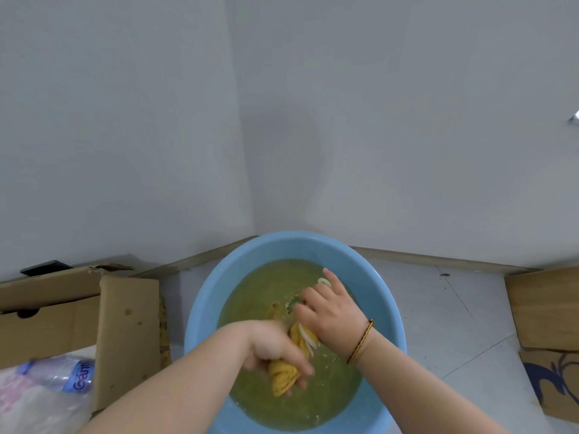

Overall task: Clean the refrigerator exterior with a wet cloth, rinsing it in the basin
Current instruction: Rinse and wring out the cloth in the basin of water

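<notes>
A round blue basin (203,308) stands on the floor in a corner, filled with murky yellow-green water. Over it both my hands hold a twisted yellow cloth (283,375) with white stripes. My left hand (275,349) grips the near end of the cloth, which hangs out below the fingers. My right hand (329,308), with a braided bracelet on its wrist, grips the far end, and a white edge of the cloth shows above its knuckles. The refrigerator is not in view.
An open cardboard box (125,333) sits to the left of the basin, with plastic bottles (78,375) in a bag at its near side. More cardboard (545,311) lies at the right on the tiled floor. Grey walls meet behind the basin.
</notes>
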`<state>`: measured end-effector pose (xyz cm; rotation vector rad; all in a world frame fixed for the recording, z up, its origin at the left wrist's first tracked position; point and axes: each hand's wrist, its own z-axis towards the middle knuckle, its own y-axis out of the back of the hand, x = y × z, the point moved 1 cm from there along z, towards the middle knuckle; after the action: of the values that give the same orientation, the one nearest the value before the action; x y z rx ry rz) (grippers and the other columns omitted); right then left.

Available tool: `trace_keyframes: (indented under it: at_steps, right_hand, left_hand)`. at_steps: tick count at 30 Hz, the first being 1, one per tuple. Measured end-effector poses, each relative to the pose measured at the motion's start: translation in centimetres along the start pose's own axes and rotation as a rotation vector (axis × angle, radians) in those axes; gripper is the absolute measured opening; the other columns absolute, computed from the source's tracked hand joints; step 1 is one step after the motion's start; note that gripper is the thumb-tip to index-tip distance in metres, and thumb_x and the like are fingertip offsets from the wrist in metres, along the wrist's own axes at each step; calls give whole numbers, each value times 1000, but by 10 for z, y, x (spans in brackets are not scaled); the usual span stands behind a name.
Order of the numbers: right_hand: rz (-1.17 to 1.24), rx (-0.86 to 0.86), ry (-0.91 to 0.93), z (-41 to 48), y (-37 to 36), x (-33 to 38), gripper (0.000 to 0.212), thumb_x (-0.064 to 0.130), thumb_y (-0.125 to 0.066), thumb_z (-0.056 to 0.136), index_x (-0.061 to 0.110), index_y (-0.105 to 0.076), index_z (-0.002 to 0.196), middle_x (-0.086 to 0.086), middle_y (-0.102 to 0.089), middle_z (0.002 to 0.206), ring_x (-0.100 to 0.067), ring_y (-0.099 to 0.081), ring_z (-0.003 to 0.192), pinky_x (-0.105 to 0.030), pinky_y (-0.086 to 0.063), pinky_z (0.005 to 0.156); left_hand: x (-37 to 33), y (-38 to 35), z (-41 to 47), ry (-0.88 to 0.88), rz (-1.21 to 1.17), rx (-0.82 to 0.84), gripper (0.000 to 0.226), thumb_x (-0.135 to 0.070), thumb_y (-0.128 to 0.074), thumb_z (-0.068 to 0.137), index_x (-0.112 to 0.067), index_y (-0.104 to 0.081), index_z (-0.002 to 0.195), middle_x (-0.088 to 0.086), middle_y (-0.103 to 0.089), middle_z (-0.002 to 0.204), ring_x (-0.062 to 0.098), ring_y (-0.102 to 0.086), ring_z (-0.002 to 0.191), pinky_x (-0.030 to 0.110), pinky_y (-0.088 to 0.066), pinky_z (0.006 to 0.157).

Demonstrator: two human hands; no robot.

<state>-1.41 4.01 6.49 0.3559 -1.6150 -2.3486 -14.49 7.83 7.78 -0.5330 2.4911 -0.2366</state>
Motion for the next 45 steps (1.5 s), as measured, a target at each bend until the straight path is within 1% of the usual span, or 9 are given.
trace_keyframes:
  at_steps: [3, 5, 8, 12, 20, 29, 34, 38, 45]
  right_hand:
    - [-30, 132, 31, -11, -10, 16, 15, 2, -44, 76, 16, -44, 75, 3, -59, 60, -14, -53, 47, -44, -57, 72]
    - [112, 427, -142, -14, -17, 26, 47, 16, -77, 46, 16, -44, 78, 5, -58, 54, -11, -51, 38, -23, -54, 48]
    - [185, 478, -461, -9, -21, 31, 62, 17, -85, 2, 18, -59, 58, 2, -44, 39, -11, -31, 26, -15, -13, 24]
    - [400, 554, -890, -5, -12, 33, 15, 10, -58, 79, 16, -52, 90, 4, -48, 68, -18, -48, 64, -20, -38, 49]
    - [1034, 307, -1323, 5, -5, 23, 23, -3, -56, 73, 12, -45, 60, 1, -43, 53, -11, -36, 48, -16, -31, 39]
    - [520, 538, -1143, -6, -3, 21, 26, 13, -48, 84, 23, -31, 66, 8, -42, 62, -16, -45, 61, -19, -29, 44]
    - [163, 257, -678, -10, -5, 35, 33, 4, -76, 35, 18, -49, 49, 5, -40, 42, -15, -39, 32, -15, -17, 33]
    - [205, -45, -555, -9, -4, 45, 14, 11, -43, 65, 12, -56, 63, 2, -49, 49, -15, -44, 38, -18, -29, 40]
    - [1100, 124, -1252, 5, 3, 53, 32, -1, -61, 77, 25, -45, 67, 5, -51, 61, -4, -46, 52, -12, -39, 47]
  left_hand:
    - [-4, -2, 12, 177, 783, -281, 25, -15, -64, 79, -11, -56, 103, 2, -52, 81, 20, -55, 81, 32, -49, 73]
    - [-8, -4, 16, 169, 994, -534, 19, -15, -54, 86, -15, -54, 105, 1, -57, 90, 21, -58, 91, 29, -43, 72]
    - [-12, -1, 18, -16, 1129, -767, 21, -6, -43, 90, -12, -46, 111, 5, -62, 105, 26, -57, 97, 31, -36, 68]
    - [-19, 10, 17, -214, 1463, -743, 28, -3, -36, 92, -6, -40, 120, 15, -54, 119, 33, -51, 106, 34, -31, 69]
    - [-42, 28, 4, -422, 1669, -786, 16, -16, -66, 75, -11, -58, 88, 6, -64, 76, 21, -60, 63, 24, -19, 43]
    - [-12, 0, 3, -41, 494, -874, 94, -23, -70, 73, -31, -8, 144, 2, 4, 154, 29, -5, 141, 47, -17, 114]
    - [-9, 8, 7, -154, -1024, -640, 55, -41, -76, 67, -9, -52, 105, 14, -60, 103, 28, -60, 90, 47, -48, 92]
    - [-16, 16, 9, -224, -1193, -626, 22, -21, -65, 82, -3, -57, 71, 11, -59, 72, 22, -54, 62, 32, -48, 61]
    - [-40, 17, 4, -538, -1163, -612, 25, -23, -56, 87, -12, -54, 65, -4, -45, 44, 9, -46, 40, 22, -39, 47]
